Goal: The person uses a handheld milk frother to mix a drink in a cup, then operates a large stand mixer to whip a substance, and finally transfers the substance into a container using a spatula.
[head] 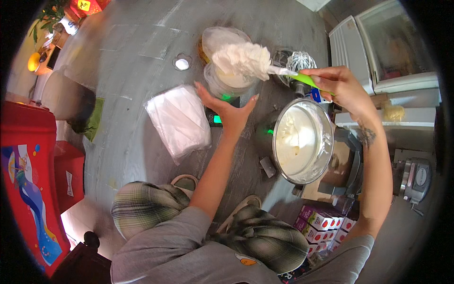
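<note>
My right hand (337, 85) grips the green handle of a spatula (308, 79). A big mound of white cream (244, 60) sits on the spatula's blade. Under it stands a clear plastic tub (227, 88), lined with a thin plastic bag (224, 35) and holding some cream. The tub rests on a dark digital scale (214, 120) with a lit green display. My left hand (232, 115) spreads its thumb and fingers at the tub's near side; whether it touches the tub is unclear. To the right, a steel mixing bowl (321, 156) contains more pale cream.
A packet of white plastic bags (179, 120) lies on the grey floor left of the scale. Beyond the tub are a small dish of white powder (182, 64) and a wire whisk (300, 61). Stacked milk cartons (315, 225) stand at the right, a red cooler (32, 177) at the left.
</note>
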Available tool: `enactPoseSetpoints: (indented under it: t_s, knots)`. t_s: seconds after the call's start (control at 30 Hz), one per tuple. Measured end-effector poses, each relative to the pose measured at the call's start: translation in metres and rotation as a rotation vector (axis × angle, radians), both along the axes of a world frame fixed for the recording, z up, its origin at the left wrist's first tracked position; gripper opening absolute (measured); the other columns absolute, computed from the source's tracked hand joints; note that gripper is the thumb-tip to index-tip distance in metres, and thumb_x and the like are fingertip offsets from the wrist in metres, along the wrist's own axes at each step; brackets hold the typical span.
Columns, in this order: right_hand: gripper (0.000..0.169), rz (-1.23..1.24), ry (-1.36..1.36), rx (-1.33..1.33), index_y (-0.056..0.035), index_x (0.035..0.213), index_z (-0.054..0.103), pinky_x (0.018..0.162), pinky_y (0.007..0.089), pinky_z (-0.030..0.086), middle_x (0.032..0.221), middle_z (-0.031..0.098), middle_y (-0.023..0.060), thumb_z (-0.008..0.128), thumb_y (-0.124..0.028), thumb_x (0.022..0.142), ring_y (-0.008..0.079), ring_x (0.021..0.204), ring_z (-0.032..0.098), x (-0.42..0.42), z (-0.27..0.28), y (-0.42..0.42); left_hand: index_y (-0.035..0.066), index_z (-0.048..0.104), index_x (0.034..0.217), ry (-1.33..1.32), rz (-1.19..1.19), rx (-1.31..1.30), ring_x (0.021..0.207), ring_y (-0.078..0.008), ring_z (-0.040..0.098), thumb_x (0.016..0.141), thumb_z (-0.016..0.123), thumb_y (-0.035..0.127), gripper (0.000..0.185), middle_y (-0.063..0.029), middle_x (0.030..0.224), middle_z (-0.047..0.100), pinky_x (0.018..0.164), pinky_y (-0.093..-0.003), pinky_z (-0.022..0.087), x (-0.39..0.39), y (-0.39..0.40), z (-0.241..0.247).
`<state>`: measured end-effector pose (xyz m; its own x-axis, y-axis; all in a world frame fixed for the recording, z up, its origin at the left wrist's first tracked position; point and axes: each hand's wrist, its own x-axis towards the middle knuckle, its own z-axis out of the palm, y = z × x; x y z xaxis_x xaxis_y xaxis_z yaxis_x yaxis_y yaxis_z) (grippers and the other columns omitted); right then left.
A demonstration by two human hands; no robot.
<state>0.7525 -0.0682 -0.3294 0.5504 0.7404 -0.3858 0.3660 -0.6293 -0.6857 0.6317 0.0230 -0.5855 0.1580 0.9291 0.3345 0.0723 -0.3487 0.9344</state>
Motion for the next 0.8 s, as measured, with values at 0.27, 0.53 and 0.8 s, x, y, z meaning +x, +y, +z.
enactPoseSetpoints:
  t_s: [0.27, 0.53, 0.8]
  knots:
    - [0.028, 0.129, -0.364, -0.297, 0.0029, 0.093, 0.068, 0.066, 0.0353, 0.048, 0.073, 0.065, 0.0189, 0.055, -0.015, 0.076, 0.0268, 0.071, 0.064, -0.001, -0.054, 0.076, 0.004, 0.003, 0.14, -0.028, -0.168, -0.122, 0.135, -0.0364, 0.014, 0.051, 0.086, 0.033, 0.125, -0.0179, 0.146, 0.012, 0.105, -0.0607, 0.002, 0.008, 0.036, -0.003]
    - [0.032, 0.211, -0.583, -0.652, 0.002, 0.098, 0.064, 0.081, 0.0381, 0.049, 0.091, 0.066, 0.0218, 0.051, -0.016, 0.074, 0.0326, 0.089, 0.065, -0.014, -0.102, 0.129, 0.001, 0.016, 0.137, -0.028, -0.132, -0.051, 0.128, -0.0366, 0.023, 0.054, 0.084, 0.017, 0.109, -0.0205, 0.136, 0.022, 0.106, -0.0467, 0.022, 0.012, 0.025, -0.004]
    - [0.014, 0.281, -0.903, -0.373, -0.0029, 0.082, 0.064, 0.069, 0.0424, 0.048, 0.068, 0.063, 0.0137, 0.06, -0.016, 0.079, 0.0321, 0.076, 0.063, -0.043, 0.007, 0.089, 0.0, 0.018, 0.137, -0.02, -0.079, -0.069, 0.127, -0.0383, 0.024, 0.054, 0.084, 0.014, 0.107, -0.0211, 0.136, 0.022, 0.105, -0.0477, 0.024, 0.01, 0.019, -0.008]
